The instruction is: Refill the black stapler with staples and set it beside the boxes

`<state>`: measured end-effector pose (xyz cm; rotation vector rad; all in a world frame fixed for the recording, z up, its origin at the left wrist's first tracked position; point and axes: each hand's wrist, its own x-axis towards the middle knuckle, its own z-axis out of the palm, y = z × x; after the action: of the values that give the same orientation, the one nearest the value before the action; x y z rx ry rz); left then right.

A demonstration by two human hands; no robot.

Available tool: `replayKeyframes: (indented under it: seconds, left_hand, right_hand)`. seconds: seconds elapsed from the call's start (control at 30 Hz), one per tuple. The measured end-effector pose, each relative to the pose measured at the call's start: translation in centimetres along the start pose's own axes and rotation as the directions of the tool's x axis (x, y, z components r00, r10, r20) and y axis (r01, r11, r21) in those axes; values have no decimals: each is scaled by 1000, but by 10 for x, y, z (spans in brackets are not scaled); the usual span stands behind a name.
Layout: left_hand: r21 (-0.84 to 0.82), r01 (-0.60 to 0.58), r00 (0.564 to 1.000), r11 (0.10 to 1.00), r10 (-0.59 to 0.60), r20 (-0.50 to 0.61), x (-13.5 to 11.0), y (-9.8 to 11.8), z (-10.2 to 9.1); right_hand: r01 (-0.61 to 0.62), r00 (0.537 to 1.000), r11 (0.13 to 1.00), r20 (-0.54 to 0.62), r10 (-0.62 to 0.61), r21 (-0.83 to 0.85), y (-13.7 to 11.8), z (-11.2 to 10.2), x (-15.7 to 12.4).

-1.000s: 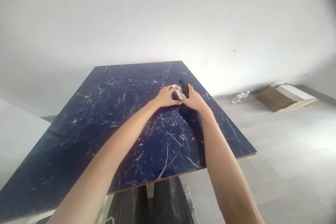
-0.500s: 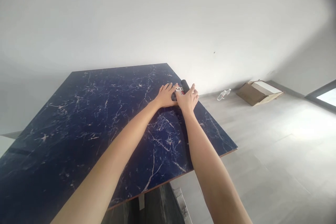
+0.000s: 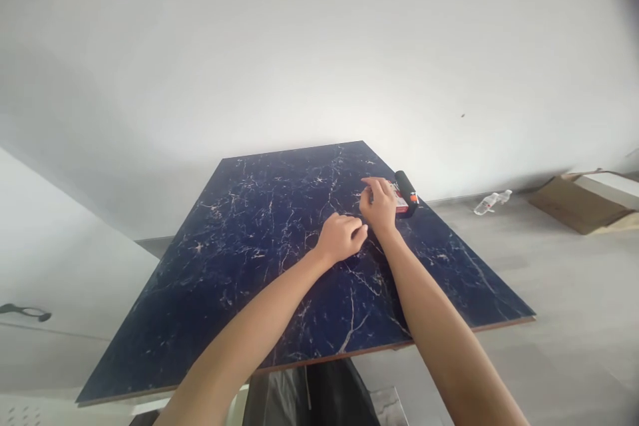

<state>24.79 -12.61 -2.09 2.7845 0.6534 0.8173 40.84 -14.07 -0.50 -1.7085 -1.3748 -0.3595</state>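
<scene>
My left hand (image 3: 342, 237) is closed, fingers curled and thumb pressed in, low over the dark blue marbled tabletop (image 3: 259, 226). Anything inside it is hidden. Just beyond and to the right, my right hand (image 3: 378, 205) has its fingers bent in towards the thumb; what it pinches, if anything, I cannot make out. Close by its right side lies a small red and white box (image 3: 401, 202), partly covered by the hand. A black cylinder (image 3: 407, 192) with an orange mark lies against that box, near the table's right edge.
A pale wall (image 3: 299, 46) stands behind the table. On the grey floor to the right are clear plastic bottles (image 3: 486, 204) and an open cardboard box (image 3: 579, 203). A dark handle (image 3: 24, 311) shows on a white surface at left.
Both hands have drawn back from the black cylinder and box, the left one further, and its spread fingers have curled. The view has swung left, so the table appears further right.
</scene>
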Motion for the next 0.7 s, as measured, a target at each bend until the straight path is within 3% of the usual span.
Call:
replayKeyframes:
  seconds: [0.13, 0.3, 0.5, 0.7]
  left_hand:
    - [-6, -77, 994, 997, 78, 70, 4, 0, 8]
    - [-52, -78, 986, 996, 85, 145, 8, -2, 11]
    - [-33, -79, 973, 996, 84, 213, 12, -2, 14]
    - [-75, -87, 960, 993, 104, 260, 16, -4, 15]
  right_hand:
    - [67, 988, 995, 136, -76, 68, -1, 5, -6]
    - [38, 991, 995, 124, -49, 91, 3, 6, -7]
    - [-5, 971, 996, 239, -17, 94, 4, 4, -2]
    - [-18, 969, 995, 246, -8, 102, 12, 6, 1]
